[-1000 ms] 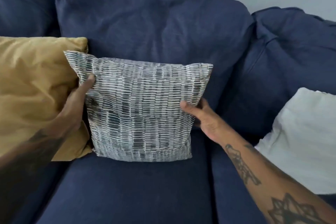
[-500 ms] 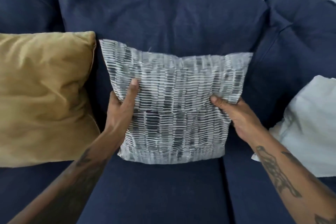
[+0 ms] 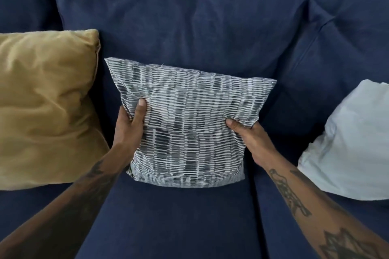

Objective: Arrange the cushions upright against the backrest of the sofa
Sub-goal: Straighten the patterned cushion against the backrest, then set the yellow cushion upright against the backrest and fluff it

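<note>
A grey-and-white patterned cushion (image 3: 189, 124) stands upright on the middle seat, leaning on the navy backrest (image 3: 179, 23). My left hand (image 3: 130, 128) grips its left edge with the thumb on the front. My right hand (image 3: 248, 134) pinches its right edge. A mustard cushion (image 3: 46, 103) stands upright against the backrest at the left, a gap apart from the patterned one. At the right a white cushion (image 3: 349, 143) leans in the sofa's corner, partly cut off by the frame edge.
The navy seat cushion (image 3: 172, 221) stretches toward me in front of the patterned cushion. A second backrest cushion (image 3: 341, 33) angles away at the right. A pale wall shows above the sofa.
The patterned cushion has shifted right, away from the mustard cushion, to the middle of the backrest. Both hands moved with it and slid a little lower on its sides.
</note>
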Available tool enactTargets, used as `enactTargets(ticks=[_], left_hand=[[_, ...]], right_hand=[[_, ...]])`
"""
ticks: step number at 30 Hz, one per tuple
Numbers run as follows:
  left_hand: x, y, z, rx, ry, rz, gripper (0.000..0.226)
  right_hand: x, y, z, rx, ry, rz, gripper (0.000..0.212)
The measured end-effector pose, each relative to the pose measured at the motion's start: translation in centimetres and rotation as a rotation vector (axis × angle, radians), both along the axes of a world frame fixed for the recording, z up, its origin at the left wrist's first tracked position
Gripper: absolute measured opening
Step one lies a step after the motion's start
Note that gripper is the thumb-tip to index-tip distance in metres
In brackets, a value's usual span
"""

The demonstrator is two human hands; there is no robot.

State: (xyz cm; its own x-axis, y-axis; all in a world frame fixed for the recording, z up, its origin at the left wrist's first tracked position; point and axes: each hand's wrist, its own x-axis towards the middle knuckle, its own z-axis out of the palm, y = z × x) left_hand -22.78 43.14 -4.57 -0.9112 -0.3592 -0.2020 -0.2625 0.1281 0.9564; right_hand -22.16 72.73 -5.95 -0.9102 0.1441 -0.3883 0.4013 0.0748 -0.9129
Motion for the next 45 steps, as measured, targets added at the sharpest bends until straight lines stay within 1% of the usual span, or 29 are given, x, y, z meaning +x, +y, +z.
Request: enactTargets(ticks=[2, 3, 5, 7, 9, 10, 11, 13, 14, 15, 16, 17, 18, 20, 21, 22, 23, 25, 27, 29, 31, 33, 34, 36, 38, 40, 42, 43, 45], left_hand=[[0.1, -0.4, 0.3, -0.035, 0.009, 0.006, 0.055], [0.1, -0.6, 0.6, -0.051, 0.02, 0.015, 0.051], [-0.2, -1.0, 1.4, -0.071, 0.03, 0.03, 0.047], [-0.6, -1.4, 2.3, -0.011, 0.02, 0.054, 0.051], [-1.2, -1.7, 3.3, 0.13, 0.012, 0.087, 0.067], [-1.5, -1.8, 3.7, 0.163, 0.017, 0.084, 0.066], [-2.0, -1.8, 4.2, 0.138, 0.025, 0.066, 0.056], [-2.9, -1.7, 5.0, 0.053, 0.058, 0.046, 0.034], [-3.2, -1.6, 5.4, 0.031, 0.072, 0.063, 0.027], [-3.5, -1.6, 5.7, 0.031, 0.072, 0.085, 0.024], [-3.7, -1.7, 5.9, 0.044, 0.067, 0.102, 0.023], [-3.6, -1.8, 6.0, 0.061, 0.053, 0.11, 0.023], [-3.5, -2.0, 6.1, 0.083, 0.032, 0.11, 0.026], [-2.3, -2.7, 6.7, 0.087, -0.018, 0.101, 0.044], [-1.2, -3.3, 7.0, 0.048, -0.034, 0.091, 0.05], [0.2, -4.3, 7.5, -0.003, -0.035, 0.078, 0.046], [1.6, -5.9, 7.8, -0.055, -0.018, 0.075, 0.034], [4.2, -10.4, 8.5, -0.118, 0.044, 0.123, 0.017], [6.0, -15.4, 9.3, -0.14, 0.072, 0.23, 0.018], [7.1, -22.2, 10.6, -0.186, 0.063, 0.412, 0.017], [7.1, -30.2, 11.0, -0.248, 0.002, 0.55, 0.025], [6.0, -37.3, 10.1, -0.3, -0.059, 0.554, 0.044], [5.2, -40.7, 9.2, -0.303, -0.078, 0.515, 0.052], [3.5, -43.8, 8.5, -0.295, -0.108, 0.434, 0.062], [1.9, -45.1, 7.4, -0.208, -0.115, 0.305, 0.071], [0.4, -45.5, 6.4, -0.059, -0.125, 0.194, 0.082], [-1.1, -45.8, 4.9, 0.096, -0.129, 0.178, 0.109], [-1.6, -45.5, 4.5, 0.138, -0.12, 0.181, 0.113], [-1.9, -45.1, 4.3, 0.151, -0.117, 0.187, 0.097]], right_hand=[[-0.2, 0.3, 0.4, 0.017, 0.004, -0.02, 0.104], [-0.4, 0.5, 0.7, 0.014, 0.004, -0.025, 0.104], [-0.6, 0.7, 1.9, -0.012, 0.03, -0.025, 0.083], [-0.9, 1.0, 3.1, -0.083, 0.09, 0.026, 0.065], [-1.7, 1.6, 3.9, -0.146, 0.153, -0.013, 0.072], [-2.3, 1.9, 4.1, -0.167, 0.173, -0.077, 0.076], [-3.0, 2.2, 4.3, -0.179, 0.188, -0.127, 0.072], [-4.2, 2.5, 4.7, -0.16, 0.185, -0.164, 0.039], [-4.6, 2.5, 4.9, -0.153, 0.169, -0.164, 0.025], [-4.9, 2.6, 4.9, -0.14, 0.153, -0.16, 0.017], [-5.1, 2.6, 5.0, -0.121, 0.14, -0.154, 0.016], [-5.1, 2.6, 5.0, -0.097, 0.126, -0.143, 0.021], [-4.9, 2.4, 5.2, -0.071, 0.105, -0.138, 0.034], [-3.9, 1.8, 6.1, 0.016, 0.117, -0.176, 0.064], [-3.0, 1.3, 6.8, 0.107, 0.17, -0.235, 0.072], [-1.7, 0.5, 7.7, 0.217, 0.246, -0.296, 0.072], [-0.4, -0.5, 8.7, 0.294, 0.34, -0.328, 0.067], [1.9, -4.1, 11.0, 0.322, 0.483, -0.267, 0.048], [3.5, -7.9, 13.2, 0.339, 0.524, -0.071, 0.031], [3.6, -13.5, 14.4, 0.36, 0.506, 0.182, 0.023], [2.7, -19.9, 14.1, 0.352, 0.421, 0.332, 0.03], [0.9, -25.7, 12.4, 0.302, 0.28, 0.372, 0.052], [-0.2, -28.4, 11.2, 0.249, 0.204, 0.355, 0.069], [-2.1, -33.2, 8.9, 0.123, 0.065, 0.299, 0.1], [-3.5, -36.1, 7.3, -0.003, 0.009, 0.267, 0.116], [-4.2, -37.7, 6.3, -0.091, 0.019, 0.217, 0.135], [-4.8, -38.3, 5.6, -0.157, 0.035, 0.139, 0.141], [-5.0, -38.6, 5.3, -0.197, 0.042, 0.105, 0.138], [-5.1, -39.2, 5.1, -0.246, 0.037, 0.059, 0.129]])
